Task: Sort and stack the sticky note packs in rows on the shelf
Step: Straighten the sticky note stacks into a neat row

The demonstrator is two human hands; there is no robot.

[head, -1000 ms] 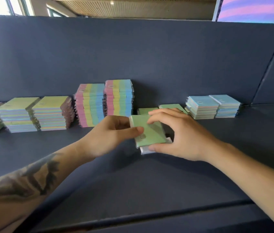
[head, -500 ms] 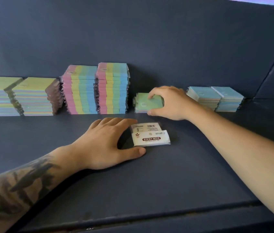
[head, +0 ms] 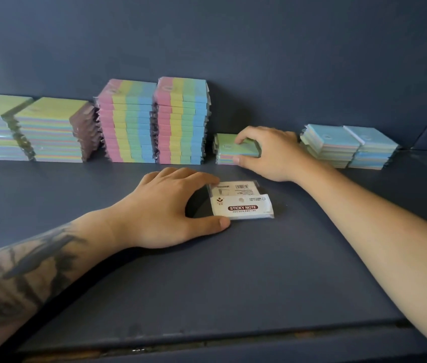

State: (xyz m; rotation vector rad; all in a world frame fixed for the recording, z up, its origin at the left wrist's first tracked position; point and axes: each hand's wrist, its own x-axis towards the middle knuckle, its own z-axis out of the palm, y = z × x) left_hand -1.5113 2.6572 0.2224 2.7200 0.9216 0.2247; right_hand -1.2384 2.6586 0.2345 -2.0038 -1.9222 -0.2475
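Note:
Two white-backed sticky note packs (head: 242,204) lie overlapped on the dark blue shelf (head: 233,279), the upper one labelled STICKY NOTE. My left hand (head: 170,208) grips them, fingertips on the far edge and thumb at the near edge. Behind them, a short pile of green-topped packs (head: 229,150) stands against the back wall. My right hand (head: 272,153) holds this pile, fingers curled over its top pack and thumb at its front bottom edge.
Along the back wall stand two tall striped stacks (head: 154,121), two green-topped stacks (head: 31,129) at the left and two low blue-topped stacks (head: 348,145) at the right. The shelf's front lip (head: 207,344) runs across the bottom.
My right hand carried the green pack from the front to the small pile at the back and holds it there. My left hand dropped onto the white-backed packs and closed round them.

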